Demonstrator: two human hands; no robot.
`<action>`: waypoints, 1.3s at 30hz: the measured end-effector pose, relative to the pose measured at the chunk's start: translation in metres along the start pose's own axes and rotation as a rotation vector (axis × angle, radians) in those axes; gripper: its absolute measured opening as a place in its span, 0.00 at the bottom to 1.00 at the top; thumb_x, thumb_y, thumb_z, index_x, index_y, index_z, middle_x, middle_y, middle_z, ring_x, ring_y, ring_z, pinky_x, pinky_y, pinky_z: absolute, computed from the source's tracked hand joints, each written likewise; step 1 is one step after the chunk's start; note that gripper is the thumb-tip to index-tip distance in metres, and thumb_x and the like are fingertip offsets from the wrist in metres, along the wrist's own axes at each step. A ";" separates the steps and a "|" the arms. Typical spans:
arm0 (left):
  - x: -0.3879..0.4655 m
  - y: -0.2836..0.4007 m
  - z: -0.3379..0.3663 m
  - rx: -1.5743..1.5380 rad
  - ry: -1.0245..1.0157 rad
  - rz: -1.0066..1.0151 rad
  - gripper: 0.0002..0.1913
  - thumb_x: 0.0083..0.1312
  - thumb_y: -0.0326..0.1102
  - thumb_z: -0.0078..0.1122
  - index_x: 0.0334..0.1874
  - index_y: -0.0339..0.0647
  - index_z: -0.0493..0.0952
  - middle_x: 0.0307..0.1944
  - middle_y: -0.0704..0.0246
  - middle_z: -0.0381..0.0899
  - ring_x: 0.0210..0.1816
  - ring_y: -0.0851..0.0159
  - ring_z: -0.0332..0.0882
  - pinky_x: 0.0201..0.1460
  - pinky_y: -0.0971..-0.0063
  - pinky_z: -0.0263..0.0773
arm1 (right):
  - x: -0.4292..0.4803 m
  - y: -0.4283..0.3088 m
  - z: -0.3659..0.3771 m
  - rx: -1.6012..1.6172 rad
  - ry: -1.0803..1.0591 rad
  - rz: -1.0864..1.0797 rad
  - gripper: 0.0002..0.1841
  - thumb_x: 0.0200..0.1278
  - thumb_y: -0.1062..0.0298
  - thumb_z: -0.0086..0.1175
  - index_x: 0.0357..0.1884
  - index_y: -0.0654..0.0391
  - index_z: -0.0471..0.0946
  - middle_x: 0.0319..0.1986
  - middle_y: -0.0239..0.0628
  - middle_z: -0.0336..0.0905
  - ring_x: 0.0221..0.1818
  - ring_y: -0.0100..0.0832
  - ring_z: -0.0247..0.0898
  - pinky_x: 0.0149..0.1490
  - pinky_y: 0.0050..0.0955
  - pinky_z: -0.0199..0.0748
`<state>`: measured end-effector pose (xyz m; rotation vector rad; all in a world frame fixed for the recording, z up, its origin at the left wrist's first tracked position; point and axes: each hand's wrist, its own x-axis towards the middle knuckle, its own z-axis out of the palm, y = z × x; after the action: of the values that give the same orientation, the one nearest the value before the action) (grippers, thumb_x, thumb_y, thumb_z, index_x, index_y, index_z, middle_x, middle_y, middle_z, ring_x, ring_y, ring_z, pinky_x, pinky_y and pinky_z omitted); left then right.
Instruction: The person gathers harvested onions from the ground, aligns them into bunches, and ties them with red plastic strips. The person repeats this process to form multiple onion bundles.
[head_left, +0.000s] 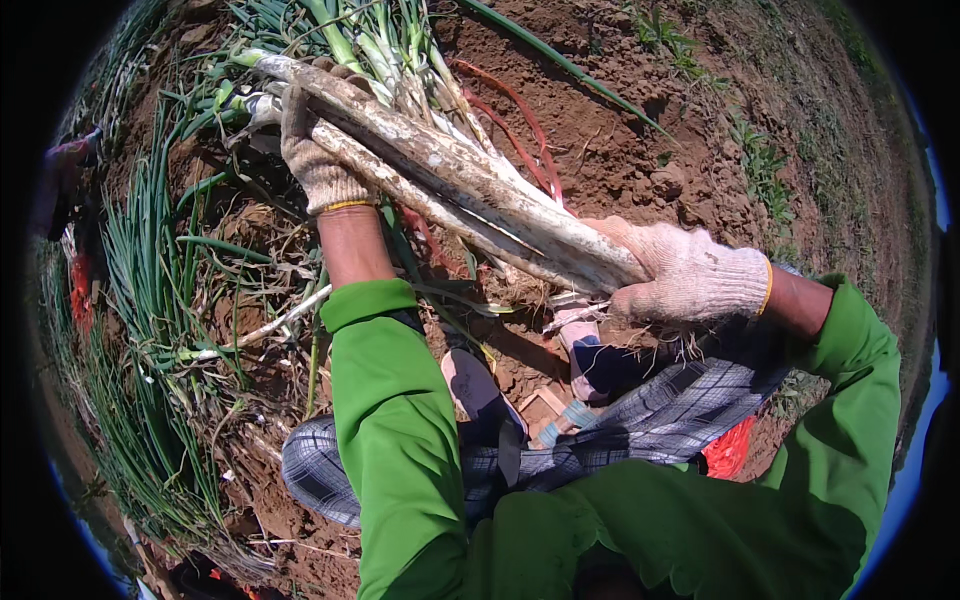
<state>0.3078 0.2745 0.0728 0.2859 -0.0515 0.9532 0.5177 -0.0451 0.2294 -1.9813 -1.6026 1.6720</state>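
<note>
Several long, soil-smeared green onion stalks (450, 169) lie slantwise between my two gloved hands. My left hand (330, 135), in a knitted glove, grips them near their green upper ends. At the root ends, my right hand (675, 274) is closed around the stalks, with thin roots hanging below it. Behind the held stalks, more green onions (405, 75) rest on the soil beside a red plastic strap (525, 127), which is partly hidden by the stalks.
Piled green onions (150, 277) cover the ground at left. A loose white stalk (281, 326) lies by my left forearm. My shoes (480, 390) and a small wooden frame (544, 405) are below. Red netting (729, 450) is beside my leg. Bare soil (622, 165) extends right.
</note>
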 end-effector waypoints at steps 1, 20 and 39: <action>0.016 0.003 0.016 0.202 0.007 0.093 0.23 0.72 0.45 0.63 0.57 0.30 0.80 0.50 0.51 0.86 0.47 0.50 0.85 0.58 0.57 0.81 | 0.006 0.013 -0.010 0.041 0.033 -0.016 0.45 0.60 0.59 0.65 0.79 0.55 0.59 0.53 0.51 0.83 0.54 0.46 0.83 0.62 0.42 0.77; 0.070 -0.111 -0.124 0.992 0.672 -0.128 0.16 0.68 0.30 0.69 0.56 0.34 0.84 0.48 0.63 0.88 0.46 0.59 0.85 0.56 0.65 0.81 | 0.156 0.184 0.101 0.614 0.210 0.111 0.57 0.58 0.50 0.68 0.84 0.56 0.47 0.72 0.58 0.66 0.72 0.56 0.67 0.75 0.44 0.61; 0.111 -0.100 -0.047 2.760 -0.207 0.839 0.27 0.60 0.39 0.75 0.61 0.37 0.80 0.61 0.56 0.82 0.64 0.50 0.77 0.68 0.59 0.73 | 0.268 0.144 0.109 0.098 0.779 0.042 0.43 0.72 0.42 0.54 0.79 0.59 0.56 0.73 0.55 0.62 0.69 0.59 0.65 0.69 0.57 0.67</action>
<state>0.4494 0.3214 0.0245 3.0530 1.1450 1.1290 0.4844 0.0315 -0.0833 -2.2084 -1.1578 0.7727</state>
